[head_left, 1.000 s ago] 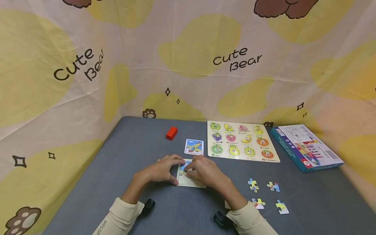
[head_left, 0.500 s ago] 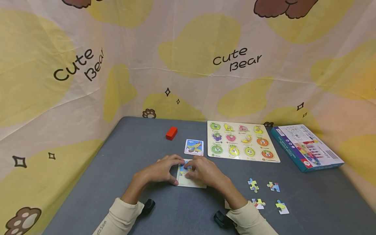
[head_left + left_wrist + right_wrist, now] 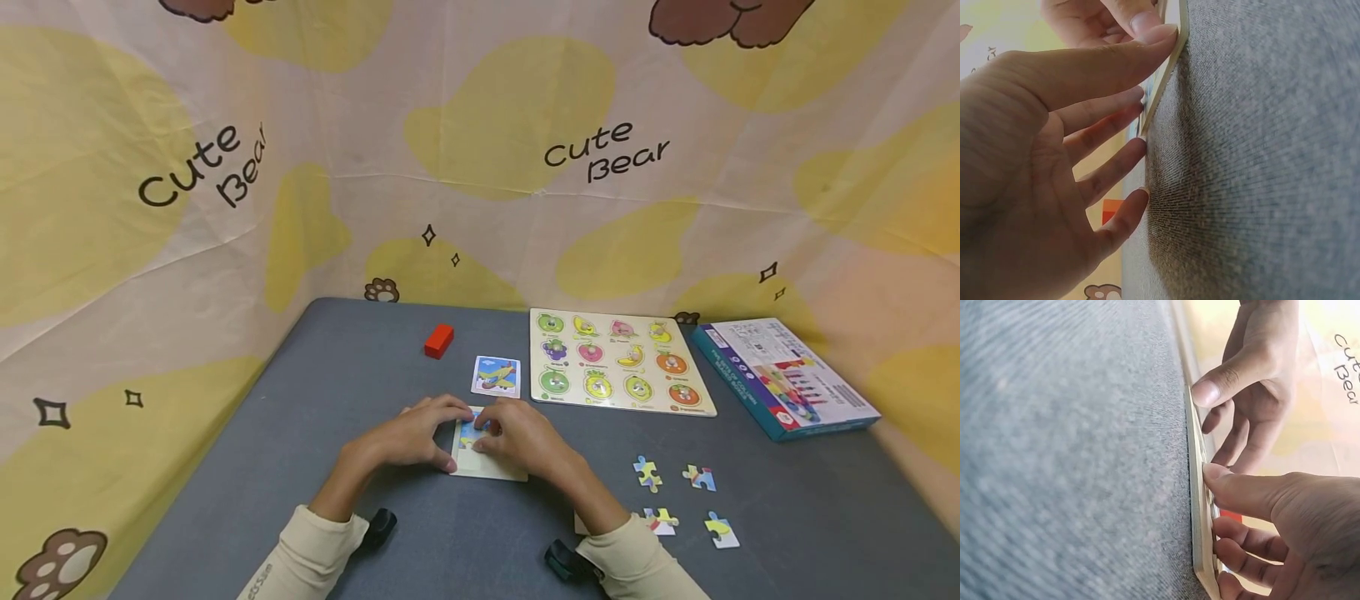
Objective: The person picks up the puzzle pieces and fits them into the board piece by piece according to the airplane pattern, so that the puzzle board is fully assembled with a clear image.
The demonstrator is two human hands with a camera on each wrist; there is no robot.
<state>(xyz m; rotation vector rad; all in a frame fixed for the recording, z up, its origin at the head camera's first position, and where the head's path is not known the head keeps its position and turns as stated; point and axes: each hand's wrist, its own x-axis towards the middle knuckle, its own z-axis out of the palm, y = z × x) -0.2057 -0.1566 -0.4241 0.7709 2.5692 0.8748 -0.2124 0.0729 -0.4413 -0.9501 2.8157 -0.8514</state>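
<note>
Head view: my left hand [image 3: 416, 437] is spread wide round the left end of the small puzzle board [image 3: 491, 467], thumb touching its near left corner, fingers reaching toward the far edge. My right hand [image 3: 521, 437] is narrower, thumb and bent fingertips down on the board; whether they pinch a piece I cannot tell, and the hand hides the right part. The board lies on the grey table [image 3: 450, 554] straight in front of me, with blue and yellow fitted pieces [image 3: 467, 437] at its far left and a bare pale strip along the near side.

I take this step to be pressing a piece snug while the left hand steadies the board. The next move, I think, calls for checking the seam, then reaching right for one of the four loose pieces [image 3: 648, 474], turned to match the picture card [image 3: 496, 376].

That card, a yellow plane on blue, sits just beyond the board. Farther off and left is a red block [image 3: 438, 342]; far right lie the fruit board [image 3: 611, 367] and, right of it, a flat box [image 3: 783, 375]. The loose pieces are near right.
</note>
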